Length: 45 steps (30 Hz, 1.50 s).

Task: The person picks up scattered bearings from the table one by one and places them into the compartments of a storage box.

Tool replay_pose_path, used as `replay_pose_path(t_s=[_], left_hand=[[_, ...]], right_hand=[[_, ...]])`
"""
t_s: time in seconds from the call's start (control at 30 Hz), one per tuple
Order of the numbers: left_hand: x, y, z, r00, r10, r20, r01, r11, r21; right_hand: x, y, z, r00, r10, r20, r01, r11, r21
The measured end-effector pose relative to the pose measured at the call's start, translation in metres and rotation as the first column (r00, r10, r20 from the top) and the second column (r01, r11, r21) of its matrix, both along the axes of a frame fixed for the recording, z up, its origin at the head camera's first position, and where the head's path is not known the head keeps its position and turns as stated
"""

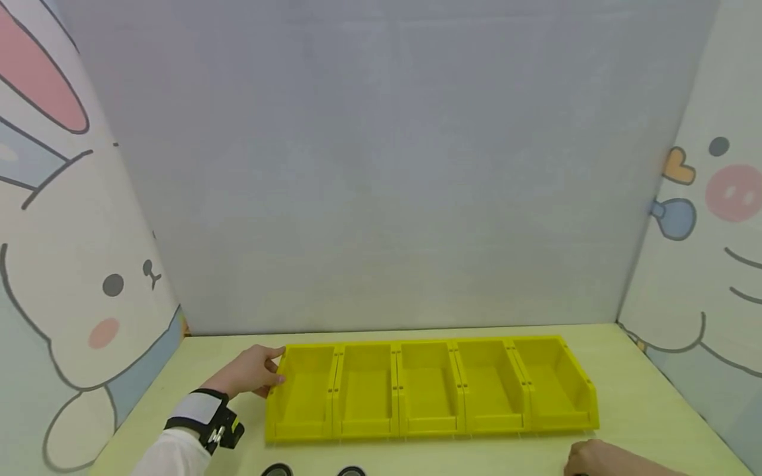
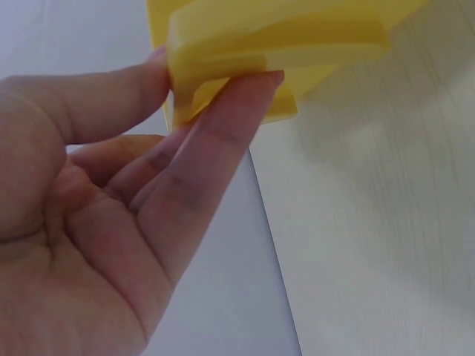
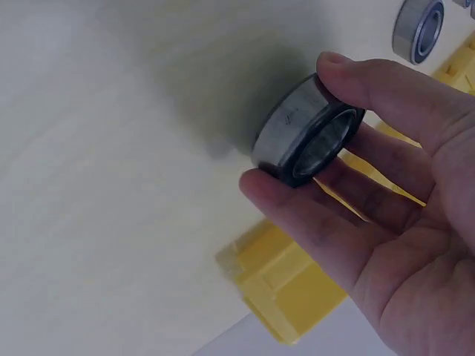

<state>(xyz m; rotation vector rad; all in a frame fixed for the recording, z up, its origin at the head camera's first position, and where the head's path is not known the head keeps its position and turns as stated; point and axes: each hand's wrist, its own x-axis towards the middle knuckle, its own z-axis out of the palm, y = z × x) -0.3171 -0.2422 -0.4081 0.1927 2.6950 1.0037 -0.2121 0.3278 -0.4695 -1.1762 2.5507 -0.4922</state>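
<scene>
A row of several joined yellow bins [image 1: 428,424] stands on the pale table, their insides bare. At the row's left end, my left hand [image 1: 253,371] pinches the rim of the end bin [image 2: 274,37] between thumb and fingers. My right hand [image 1: 601,457] is in front of the row's right corner, low in the head view. Seen from the right wrist, it holds a steel ball bearing [image 3: 288,124] with a dark seal, gripped by thumb and fingertips over the table. The head view does not show this bearing.
Two round bearings [image 1: 277,470] are cut off by the head view's bottom edge, in front of the bins. Another bearing [image 3: 410,31] stands at the top of the right wrist view. A grey back wall [image 1: 387,198] and cartoon-printed side panels [image 1: 77,297] enclose the table [image 1: 643,396].
</scene>
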Motion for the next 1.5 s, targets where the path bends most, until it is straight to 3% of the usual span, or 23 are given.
replay_pose_path(t_s=[0.07, 0.2, 0.3, 0.4, 0.6, 0.8, 1.03, 1.3, 1.5], left_hand=[[0.000, 0.001, 0.001, 1.000, 0.001, 0.002, -0.001, 1.000, -0.005], [0.000, 0.002, 0.003, 1.000, 0.009, 0.013, -0.009, 1.000, -0.016], [0.000, 0.002, 0.005, 1.000, 0.003, 0.006, -0.003, 1.000, -0.029], [0.000, 0.003, 0.007, 1.000, 0.009, 0.002, -0.009, 0.999, -0.042], [-0.001, 0.007, 0.011, 1.000, 0.009, -0.001, -0.009, 0.998, -0.066], [-0.003, 0.006, 0.010, 1.000, 0.012, -0.003, -0.012, 0.997, -0.070], [-0.002, 0.006, 0.011, 1.000, 0.019, 0.006, -0.018, 0.997, -0.073], [-0.001, 0.005, 0.009, 1.000, 0.029, 0.012, -0.028, 0.996, -0.082], [0.000, 0.003, 0.003, 1.000, 0.025, 0.006, -0.024, 0.998, -0.053]], right_hand=[[0.002, -0.009, 0.023, 0.980, -0.148, 0.136, 0.141, 0.988, 0.058], [-0.005, -0.029, 0.068, 0.947, -0.279, 0.162, 0.248, 0.951, 0.185], [-0.022, -0.040, 0.087, 0.981, -0.188, 0.050, 0.177, 0.970, 0.166], [-0.038, -0.049, 0.099, 0.984, -0.181, -0.008, 0.180, 0.971, 0.156], [-0.071, -0.063, 0.099, 0.976, -0.196, -0.090, 0.209, 0.964, 0.165], [-0.092, -0.070, 0.092, 0.960, -0.204, -0.190, 0.234, 0.960, 0.155], [-0.103, -0.075, 0.094, 0.939, -0.289, -0.185, 0.319, 0.934, 0.161], [-0.118, -0.101, 0.087, 0.946, -0.227, -0.233, 0.272, 0.944, 0.184], [-0.124, -0.114, 0.076, 0.950, -0.229, -0.214, 0.269, 0.946, 0.180]])
